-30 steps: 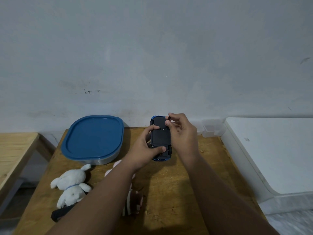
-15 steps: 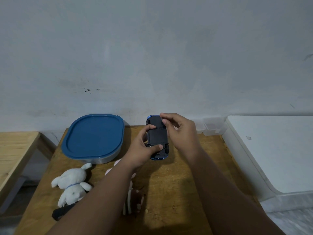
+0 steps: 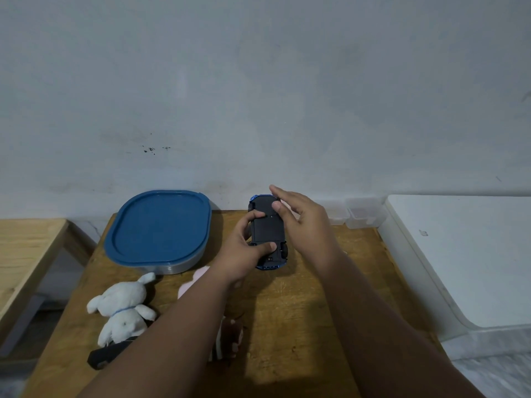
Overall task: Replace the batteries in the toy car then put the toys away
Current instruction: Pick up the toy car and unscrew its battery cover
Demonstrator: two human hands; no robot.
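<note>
- Small blue toy car with flat black underside [image 3: 268, 231]: lies belly-up in the air just above the far middle of the worn wooden table [image 3: 287, 311], nose-to-tail along the line of sight.
- Left hand [image 3: 244, 254]: wraps the car from its left side, thumb pressed across the near end of the underside, index finger curled onto the middle of the panel.
- Right hand [image 3: 304, 222]: hovers at the car's right side with fingers straight and fanned apart, pinching nothing; touches the underside with the thumb tip only, near the panel seam.
- Change over the last half second: right fingers, previously curled round the far end of the car, now uncurled and lifted away; car itself in much the same place and pose.
- Reading for the task: probably a regrip or a fresh try at the battery cover; panel looks flush and closed, no batteries in view, so replacement seemingly not yet begun.
- Grey oval tub with blue plastic lid [image 3: 158, 225]: sits shut, left of the car; likely home for the toys later.
- White plush rabbit [image 3: 122, 308] and pink soft toy [image 3: 198, 280]: lie on the near left of the table, the pink one partly hidden under the left forearm.
- Clear plastic boxes [image 3: 362, 215]: stand at the far right edge, against the wall.
</note>
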